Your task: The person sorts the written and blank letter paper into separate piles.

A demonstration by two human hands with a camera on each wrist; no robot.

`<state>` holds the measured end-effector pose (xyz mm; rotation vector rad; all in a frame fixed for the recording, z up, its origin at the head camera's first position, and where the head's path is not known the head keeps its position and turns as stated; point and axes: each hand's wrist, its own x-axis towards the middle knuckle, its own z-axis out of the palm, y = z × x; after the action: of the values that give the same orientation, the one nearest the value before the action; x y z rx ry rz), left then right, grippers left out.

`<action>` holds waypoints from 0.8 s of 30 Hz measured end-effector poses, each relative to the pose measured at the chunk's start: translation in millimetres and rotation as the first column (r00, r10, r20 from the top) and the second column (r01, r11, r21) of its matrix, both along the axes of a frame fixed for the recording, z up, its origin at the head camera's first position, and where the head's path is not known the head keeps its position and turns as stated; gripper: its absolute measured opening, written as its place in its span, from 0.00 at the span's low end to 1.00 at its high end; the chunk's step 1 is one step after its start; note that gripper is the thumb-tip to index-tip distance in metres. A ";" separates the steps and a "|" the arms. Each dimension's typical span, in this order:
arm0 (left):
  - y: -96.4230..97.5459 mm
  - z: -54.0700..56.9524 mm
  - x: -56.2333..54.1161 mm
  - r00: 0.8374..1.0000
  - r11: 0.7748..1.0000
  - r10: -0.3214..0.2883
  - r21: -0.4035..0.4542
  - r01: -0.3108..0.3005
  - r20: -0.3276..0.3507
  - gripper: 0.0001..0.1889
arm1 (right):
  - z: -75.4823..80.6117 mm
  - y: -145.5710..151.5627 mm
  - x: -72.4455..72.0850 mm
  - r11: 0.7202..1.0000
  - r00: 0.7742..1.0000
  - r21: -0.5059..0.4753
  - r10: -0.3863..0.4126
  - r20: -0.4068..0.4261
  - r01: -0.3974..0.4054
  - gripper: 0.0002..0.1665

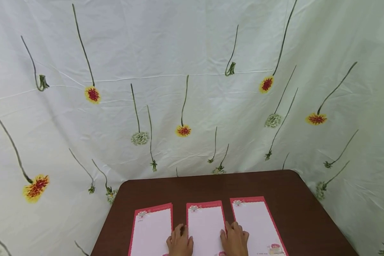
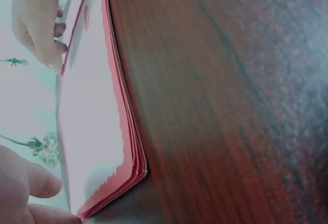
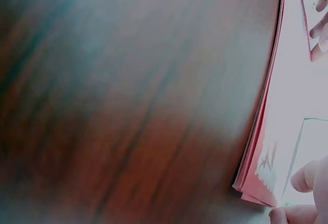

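Three stacks of white notepaper with pink borders lie side by side on the table: a left stack [image 1: 152, 229], a middle stack [image 1: 206, 225] and a right stack [image 1: 254, 222]. My left hand [image 1: 180, 242] rests at the left long edge of the middle stack, fingers loosely bent. At its right long edge is my right hand [image 1: 235, 240], partly over the right stack. The left wrist view shows the middle stack's layered sheets [image 2: 97, 116] between both hands. Thumb and finger of the right hand [image 3: 307, 196] are near a paper corner in the right wrist view.
The dark brown wooden table [image 1: 198, 188] has rounded far corners. Behind and around it hangs a white cloth [image 1: 166, 46] printed with flowers on long stems. Bare wood lies beyond the stacks and to their right.
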<state>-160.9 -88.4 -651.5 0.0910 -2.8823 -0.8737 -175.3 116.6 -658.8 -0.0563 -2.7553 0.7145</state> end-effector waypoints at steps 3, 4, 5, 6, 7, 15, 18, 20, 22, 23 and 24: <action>0.6 2.4 0.0 1.000 1.000 0.003 -0.001 -0.003 0.006 0.22 | 1.1 -0.5 -1.0 1.000 1.000 -0.009 -0.001 0.011 0.002 0.23; 0.7 3.0 0.0 1.000 1.000 0.005 -0.005 -0.005 0.006 0.22 | 2.1 -0.7 -1.2 1.000 1.000 -0.012 -0.002 0.016 0.003 0.24; 0.7 3.8 0.0 1.000 1.000 0.007 -0.006 -0.007 0.005 0.22 | 2.9 -0.9 -1.6 1.000 1.000 -0.018 -0.005 0.025 0.005 0.24; 0.8 4.7 0.1 1.000 1.000 0.011 -0.007 -0.011 0.004 0.22 | 3.6 -0.8 -2.1 1.000 0.999 -0.017 -0.007 0.031 0.007 0.24; 0.7 5.5 0.1 1.000 1.000 0.013 -0.010 -0.013 0.003 0.22 | 4.2 -0.8 -2.6 1.000 0.999 -0.018 -0.011 0.042 0.012 0.24; 0.6 8.5 -3.3 1.000 1.000 0.020 -0.010 -0.020 -0.017 0.22 | 8.1 -0.3 -4.5 0.999 0.999 -0.034 -0.026 0.022 0.027 0.17; 0.3 9.9 -2.8 0.998 1.000 0.002 0.001 -0.002 -0.065 0.21 | 8.9 -0.4 -4.9 0.998 1.000 -0.055 -0.017 -0.017 0.016 0.16; 0.5 10.8 -2.3 0.995 1.000 -0.011 0.017 0.013 -0.103 0.20 | 9.9 -0.2 -5.4 0.997 0.999 -0.072 -0.015 -0.032 0.013 0.16; 0.6 12.1 -2.1 0.991 0.999 -0.027 0.032 0.031 -0.130 0.20 | 12.0 0.4 -6.2 0.996 0.999 -0.090 -0.015 -0.032 0.012 0.16; 0.9 12.6 -2.5 0.989 0.999 -0.031 0.038 0.037 -0.143 0.20 | 13.4 1.0 -6.2 0.995 0.999 -0.098 -0.016 -0.032 0.013 0.16; 1.4 13.5 -3.0 0.988 0.998 -0.032 0.049 0.040 -0.152 0.21 | 15.7 1.7 -6.7 0.994 1.000 -0.109 -0.016 -0.025 0.013 0.16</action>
<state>-163.9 -86.9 -637.9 -0.0220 -2.7300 -0.9195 -182.0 118.2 -643.2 -0.0896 -2.6864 0.8555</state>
